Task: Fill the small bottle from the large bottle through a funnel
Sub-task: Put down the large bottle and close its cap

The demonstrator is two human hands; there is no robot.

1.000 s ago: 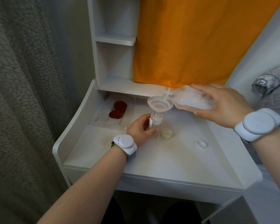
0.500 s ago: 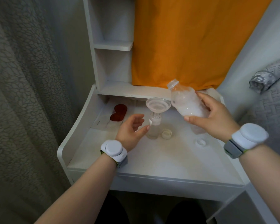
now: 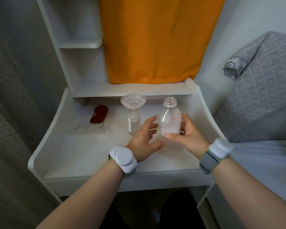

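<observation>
Holding large bottle (image 3: 170, 119) upright, uncapped.

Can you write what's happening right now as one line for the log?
right hand: holding large bottle upright, uncapped | left hand: open beside it | funnel: seated in small bottle | pouring: none

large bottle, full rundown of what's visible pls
The large clear plastic bottle has a threaded neck with no cap on it and a cloudy, whitish body. It is upright, mouth up, to the right of the small clear bottle that carries the translucent funnel. The right hand grips its lower body; the open left hand is close by, not touching.
</observation>
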